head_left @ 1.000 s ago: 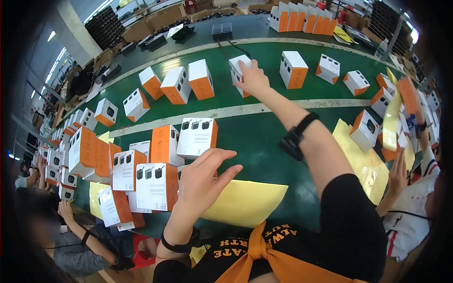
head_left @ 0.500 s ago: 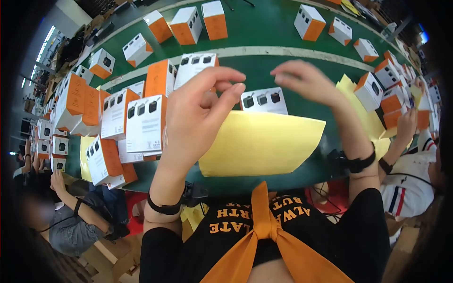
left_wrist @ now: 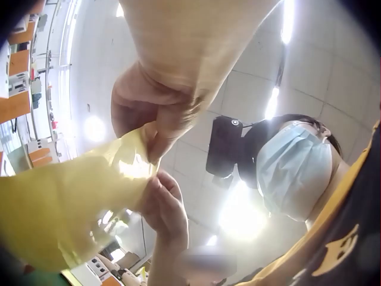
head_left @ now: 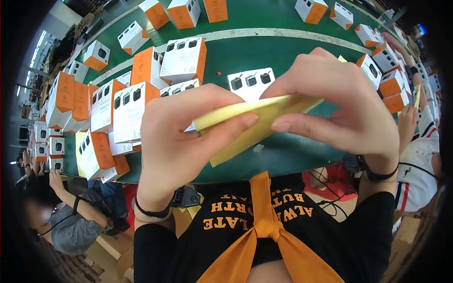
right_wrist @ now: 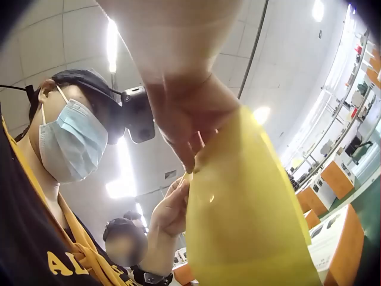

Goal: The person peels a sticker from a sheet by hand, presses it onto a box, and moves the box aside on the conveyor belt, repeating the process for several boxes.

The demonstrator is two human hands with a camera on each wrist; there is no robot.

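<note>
Both hands hold a glossy yellow plastic sheet (head_left: 240, 141) by its upper edge in front of the body. My left hand (head_left: 177, 129) pinches it near the left end, thumb on the near side. On the right part of the same edge, my right hand (head_left: 344, 104) has its fingers behind and its thumb in front. The left wrist view shows the sheet (left_wrist: 65, 196) hanging down, shiny and slightly see-through. Just beyond it on the green table stands a white and orange box (head_left: 250, 81) with pictures of small devices, its lower part hidden by sheet and hands.
A stack of similar boxes (head_left: 130, 111) stands to the left of my left hand. More boxes (head_left: 186, 13) line the green belt beyond a pale strip (head_left: 264, 33). People work at both sides, with boxes (head_left: 394, 85) heaped at the right.
My right hand has come back from a box on the far belt, and a box now stands close by. Both hands have lifted the yellow plastic sheet's edge, and the view has tilted down.
</note>
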